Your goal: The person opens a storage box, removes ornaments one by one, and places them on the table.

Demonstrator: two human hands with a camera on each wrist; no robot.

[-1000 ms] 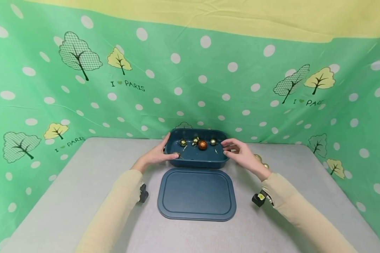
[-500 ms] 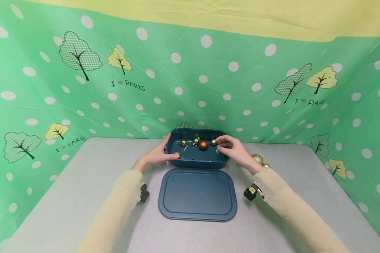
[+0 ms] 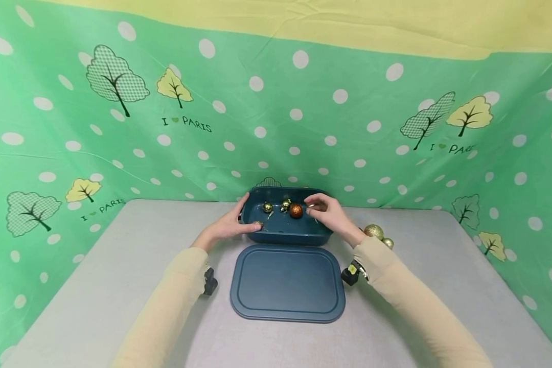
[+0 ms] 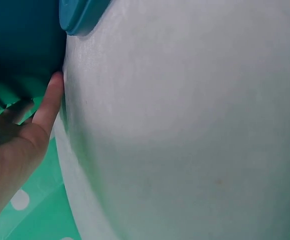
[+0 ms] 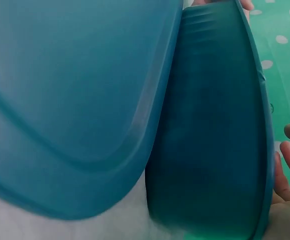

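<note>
- A dark blue box (image 3: 285, 232) is set at the table's (image 3: 96, 286) 12 o'clock edge, against the green backdrop (image 3: 276, 122); its lid (image 3: 287, 282) is laid flat just at its 6 o'clock side.
- The box's 9 o'clock end is gripped by the left hand (image 3: 227, 225), thumb curled over the rim, fingers laid along the outer wall; in the left wrist view a finger (image 4: 49, 107) is seen pressed against the wall.
- A small gold ornament (image 3: 256, 224) is seen beside the left thumb, inside the box.
- The right hand (image 3: 326, 214) is held over the box's 3 o'clock end, fingertips drawn narrowly together beside a small ornament; whether it is actually pinched cannot be told.
- Inside the box are noted a glittery orange ball (image 3: 296, 210) at centre, with two gold balls (image 3: 267, 207) at its 9 o'clock.
- Two further gold ornaments (image 3: 374, 231) are left on the table at the box's 3 o'clock, behind the right forearm.
</note>
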